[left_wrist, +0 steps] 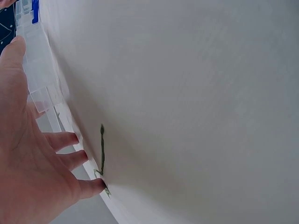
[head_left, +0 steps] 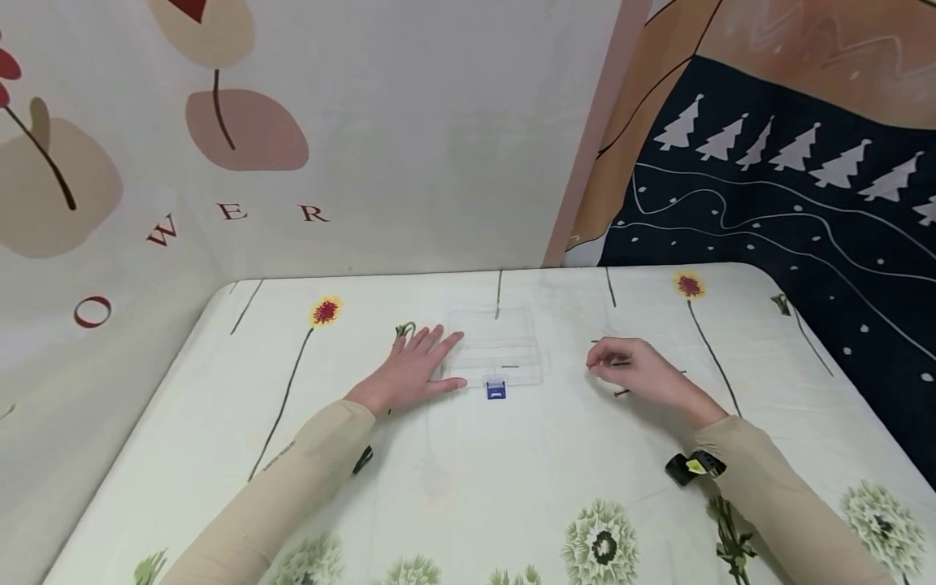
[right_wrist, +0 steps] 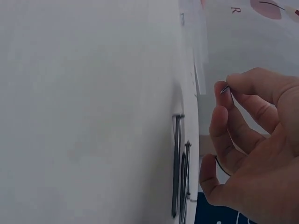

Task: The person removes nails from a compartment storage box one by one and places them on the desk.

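Observation:
A clear plastic box (head_left: 528, 357) with a blue latch (head_left: 496, 390) lies on the white cloth. In the head view a dark nail (head_left: 509, 366) shows within the box's outline. My left hand (head_left: 417, 374) is at the box's left side with fingers spread and straight, the thumb near the front edge. To the right of the box, my right hand (head_left: 643, 374) pinches a small nail (right_wrist: 224, 89) between thumb and index finger; only its end shows. Below that hand several long dark nails (right_wrist: 176, 168) lie on the cloth, partly hidden by the hand in the head view.
The table (head_left: 468, 496) is covered by a cloth printed with flowers and stems. A pale wall hanging (head_left: 439, 162) rises behind its far edge. Dark fabric with white trees (head_left: 768, 203) hangs at the right. A black wrist device (head_left: 695, 467) sits at the right sleeve.

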Demonstrator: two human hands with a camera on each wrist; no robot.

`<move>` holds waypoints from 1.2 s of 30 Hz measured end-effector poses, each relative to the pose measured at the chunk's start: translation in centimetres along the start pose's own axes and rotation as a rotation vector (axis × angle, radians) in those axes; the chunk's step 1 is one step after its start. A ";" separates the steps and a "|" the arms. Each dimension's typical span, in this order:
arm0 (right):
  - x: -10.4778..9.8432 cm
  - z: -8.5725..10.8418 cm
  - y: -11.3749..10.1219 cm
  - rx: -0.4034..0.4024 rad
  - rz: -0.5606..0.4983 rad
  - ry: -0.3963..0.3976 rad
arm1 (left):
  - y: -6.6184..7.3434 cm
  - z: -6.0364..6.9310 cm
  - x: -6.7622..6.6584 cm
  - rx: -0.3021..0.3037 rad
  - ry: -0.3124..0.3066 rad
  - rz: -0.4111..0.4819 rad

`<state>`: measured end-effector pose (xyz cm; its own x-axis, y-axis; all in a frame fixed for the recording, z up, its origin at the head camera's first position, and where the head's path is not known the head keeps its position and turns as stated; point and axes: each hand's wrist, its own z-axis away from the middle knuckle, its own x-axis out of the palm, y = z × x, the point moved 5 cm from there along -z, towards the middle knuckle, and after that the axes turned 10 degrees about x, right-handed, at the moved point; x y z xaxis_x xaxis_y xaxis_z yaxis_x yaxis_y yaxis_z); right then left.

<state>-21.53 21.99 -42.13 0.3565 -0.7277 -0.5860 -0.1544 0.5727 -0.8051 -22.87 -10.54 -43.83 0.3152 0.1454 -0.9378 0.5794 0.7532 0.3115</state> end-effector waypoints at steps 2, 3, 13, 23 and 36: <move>-0.4 0.2 0.3 0.005 0.017 0.002 | 0.0 -0.1 0.1 -0.005 -0.005 0.000; -0.6 0.3 0.4 0.004 0.027 0.002 | -0.1 -0.1 0.1 -0.007 -0.006 0.001; -2.3 1.5 1.7 0.018 0.104 0.012 | 0.0 0.0 0.2 -0.009 -0.002 -0.002; -5.4 3.3 2.6 0.054 0.185 0.084 | 0.2 0.1 0.0 -0.006 0.002 -0.001; -6.1 4.7 4.5 0.075 0.235 0.103 | 0.0 0.1 0.0 -0.008 -0.003 0.010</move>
<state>-20.07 30.76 -41.80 0.2228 -0.6041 -0.7651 -0.1517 0.7538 -0.6393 -22.83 -10.60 -43.87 0.3232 0.1515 -0.9341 0.5703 0.7565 0.3200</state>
